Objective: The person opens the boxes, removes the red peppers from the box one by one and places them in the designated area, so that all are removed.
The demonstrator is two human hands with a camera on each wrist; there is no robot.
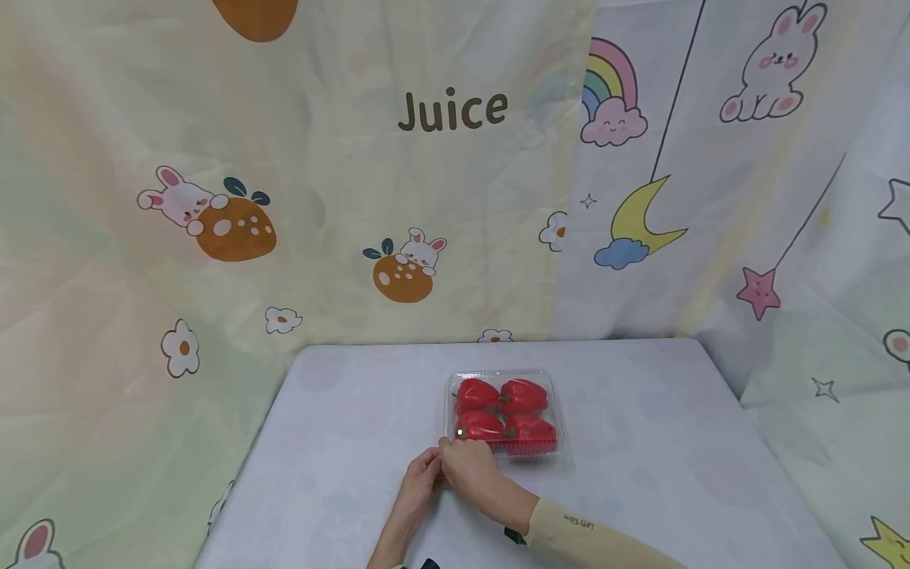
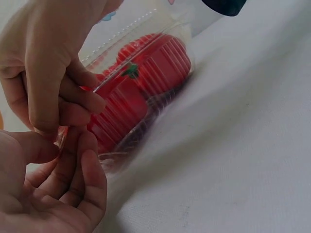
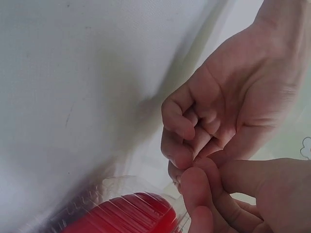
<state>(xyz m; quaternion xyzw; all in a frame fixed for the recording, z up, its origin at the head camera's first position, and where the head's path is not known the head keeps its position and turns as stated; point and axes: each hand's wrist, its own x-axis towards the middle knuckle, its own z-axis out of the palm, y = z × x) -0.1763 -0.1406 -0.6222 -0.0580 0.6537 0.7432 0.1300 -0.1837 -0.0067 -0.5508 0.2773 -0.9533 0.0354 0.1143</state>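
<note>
A clear plastic clamshell box (image 1: 561, 411) holds several red bell peppers (image 1: 524, 397) with green stems. Its lid is down over them. Both hands meet at the box's near left corner. My left hand (image 1: 419, 484) has its thumb and forefinger pinching the corner edge from the left, palm turned up in the left wrist view. From above, my right hand (image 1: 471, 468) pinches the same corner, its fingers curled. The fingertips of both hands touch or nearly touch, and they hide most of the corner between them. In the right wrist view, part of a red pepper (image 3: 121, 216) shows through the plastic.
The box stands on a white-covered table (image 1: 640, 442), toward its far side. Printed curtains (image 1: 341, 174) hang behind the table and along its sides. A dark wrist strap (image 1: 515, 536) shows at the right sleeve (image 1: 583, 528).
</note>
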